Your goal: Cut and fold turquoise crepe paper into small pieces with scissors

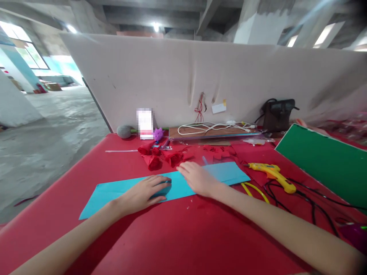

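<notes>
A long folded strip of blue paper (123,188) lies across the red-covered table before me. My left hand (146,191) rests on its middle, palm down, fingers stretched out toward the right. On the same strip, a little further right, my right hand (196,177) lies with its fingers reaching to the far edge; they are extended and slightly blurred. Just beyond the strip are several red paper flowers (153,162) and a purple flower (158,134). Nothing is gripped in either hand.
On the right lie a yellow glue gun (272,173) with a black cord, yellow scissor-like handles (255,189) and a green board (327,160). A white cable (212,128) rests at the back, near a dark bag (279,114). A grey stone-like object (124,131) sits at the far left.
</notes>
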`<state>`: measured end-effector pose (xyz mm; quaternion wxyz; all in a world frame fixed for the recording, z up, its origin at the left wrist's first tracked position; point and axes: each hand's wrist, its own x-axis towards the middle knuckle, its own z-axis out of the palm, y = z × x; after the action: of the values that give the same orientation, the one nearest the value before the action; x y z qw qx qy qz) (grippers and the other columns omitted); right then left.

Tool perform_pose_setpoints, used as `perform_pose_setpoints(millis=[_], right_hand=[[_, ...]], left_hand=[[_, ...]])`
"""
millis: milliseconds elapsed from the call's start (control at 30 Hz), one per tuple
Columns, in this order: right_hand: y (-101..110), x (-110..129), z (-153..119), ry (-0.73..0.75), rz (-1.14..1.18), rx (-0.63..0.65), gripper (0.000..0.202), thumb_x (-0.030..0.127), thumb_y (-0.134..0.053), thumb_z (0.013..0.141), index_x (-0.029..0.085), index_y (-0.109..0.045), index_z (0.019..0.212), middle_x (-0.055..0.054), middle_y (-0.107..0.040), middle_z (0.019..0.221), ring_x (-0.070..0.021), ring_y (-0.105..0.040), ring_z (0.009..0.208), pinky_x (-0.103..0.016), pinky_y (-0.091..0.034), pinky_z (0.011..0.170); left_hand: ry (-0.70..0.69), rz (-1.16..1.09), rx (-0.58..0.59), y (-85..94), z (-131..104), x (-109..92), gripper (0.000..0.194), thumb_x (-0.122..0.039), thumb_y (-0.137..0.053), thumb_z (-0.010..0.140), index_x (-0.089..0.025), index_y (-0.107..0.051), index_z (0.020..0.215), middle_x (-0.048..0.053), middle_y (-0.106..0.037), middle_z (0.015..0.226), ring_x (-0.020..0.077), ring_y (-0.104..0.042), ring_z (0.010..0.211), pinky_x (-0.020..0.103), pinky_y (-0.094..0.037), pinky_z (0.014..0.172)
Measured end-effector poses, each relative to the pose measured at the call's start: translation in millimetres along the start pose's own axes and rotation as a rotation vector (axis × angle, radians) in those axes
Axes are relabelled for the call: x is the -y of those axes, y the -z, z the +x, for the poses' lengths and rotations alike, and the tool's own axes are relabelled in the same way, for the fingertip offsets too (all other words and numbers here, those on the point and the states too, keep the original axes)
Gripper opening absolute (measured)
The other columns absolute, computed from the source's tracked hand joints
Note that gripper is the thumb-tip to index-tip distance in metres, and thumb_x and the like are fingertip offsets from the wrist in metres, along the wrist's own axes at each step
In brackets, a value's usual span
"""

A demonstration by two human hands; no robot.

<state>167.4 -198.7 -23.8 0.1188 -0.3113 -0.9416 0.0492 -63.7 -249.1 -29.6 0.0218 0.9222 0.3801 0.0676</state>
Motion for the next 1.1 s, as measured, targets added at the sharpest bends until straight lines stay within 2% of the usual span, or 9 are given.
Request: perform_pose_setpoints(millis=[233,400,533,667,767,867,967,1033,1100], right_hand=[[-23.4,3.9,-27.6,0.11,0.063,0.07,0.049,0.036,-0.023,0.091,0.014,-0.032,0.133,-0.006,-0.03,0.14,-0.0169,-0.023,0.129,-0.036,-0.021,0.107],[-21.8,2.2,-26.2,0.095,0.081,0.087,0.05,0.037,-0.022,0.091,0.013,-0.031,0.134,-0.008,-0.026,0.142,-0.0188,-0.021,0.13,-0.039,-0.019,0.108],[-19.1,4.1,-26.0,0.09,0.086,0.096,0.051,0.036,-0.023,0.091,0.011,-0.031,0.134,-0.008,-0.025,0.142,-0.0194,-0.021,0.13,-0.039,-0.02,0.107],[-17.8,5.3,-26.5,0.083,0.086,0.1,0.05,0.036,-0.024,0.09,0.011,-0.032,0.133,-0.009,-0.026,0.142,-0.0201,-0.022,0.13,-0.04,-0.021,0.107],[-18.4,4.8,-26.0,0.081,0.091,0.103,0.05,0.037,-0.026,0.09,0.011,-0.033,0.133,-0.009,-0.028,0.141,-0.0204,-0.023,0.13,-0.041,-0.021,0.107],[-19.7,3.4,-25.1,0.08,0.102,0.106,0.05,0.038,-0.026,0.09,0.014,-0.032,0.134,-0.009,-0.028,0.141,-0.0197,-0.023,0.13,-0.041,-0.023,0.106],[-20.8,1.8,-24.9,0.078,0.109,0.109,0.05,0.038,-0.026,0.09,0.014,-0.031,0.134,-0.009,-0.028,0.141,-0.0195,-0.023,0.13,-0.042,-0.023,0.106],[-20.6,0.9,-25.5,0.08,0.11,0.11,0.05,0.038,-0.027,0.09,0.015,-0.031,0.134,-0.008,-0.028,0.141,-0.0196,-0.024,0.13,-0.041,-0.022,0.106],[-18.9,0.7,-26.1,0.084,0.11,0.107,0.05,0.038,-0.027,0.09,0.015,-0.031,0.134,-0.008,-0.029,0.141,-0.0194,-0.025,0.129,-0.041,-0.024,0.105]], left_hand=[[0.04,0.084,0.025,5.7,-26.4,-22.0,0.032,-0.023,-0.035,0.089,-0.024,-0.048,0.119,0.004,-0.051,0.125,0.0192,-0.049,0.111,0.033,-0.041,0.093],[0.296,0.148,0.045,11.3,-58.1,-29.5,0.033,-0.027,-0.028,0.091,-0.022,-0.054,0.11,0.006,-0.064,0.094,0.0219,-0.06,0.085,0.036,-0.047,0.074],[0.505,0.132,0.062,14.9,-69.9,-18.9,0.037,-0.033,-0.026,0.091,-0.018,-0.055,0.106,0.008,-0.063,0.089,0.0228,-0.06,0.078,0.034,-0.046,0.066],[0.437,0.047,0.02,20.8,-71.5,-3.7,0.026,-0.04,-0.041,0.085,-0.02,-0.057,0.09,0.006,-0.057,0.096,0.0195,-0.055,0.087,0.031,-0.043,0.074],[0.403,0.054,0.071,22.8,-72.8,1.1,0.028,-0.042,-0.041,0.084,-0.019,-0.053,0.075,0.002,-0.056,0.077,0.016,-0.053,0.075,0.029,-0.041,0.073],[0.419,0.084,0.144,22.1,-76.4,-1.2,0.038,-0.042,-0.028,0.09,-0.019,-0.053,0.072,0.001,-0.057,0.069,0.0149,-0.054,0.066,0.027,-0.038,0.066],[0.556,0.2,0.15,20.8,-80.5,-2.8,0.048,-0.039,-0.018,0.092,-0.018,-0.053,0.068,0.003,-0.059,0.064,0.0164,-0.057,0.059,0.026,-0.032,0.054],[0.598,0.293,0.134,19.5,-82.2,1.0,0.047,-0.038,-0.02,0.092,-0.017,-0.054,0.067,0.003,-0.058,0.057,0.0165,-0.055,0.052,0.026,-0.029,0.05],[0.536,0.348,0.113,17.8,-82.9,9.1,0.044,-0.037,-0.024,0.091,-0.017,-0.056,0.069,0.002,-0.053,0.049,0.0146,-0.051,0.044,0.026,-0.024,0.046]])
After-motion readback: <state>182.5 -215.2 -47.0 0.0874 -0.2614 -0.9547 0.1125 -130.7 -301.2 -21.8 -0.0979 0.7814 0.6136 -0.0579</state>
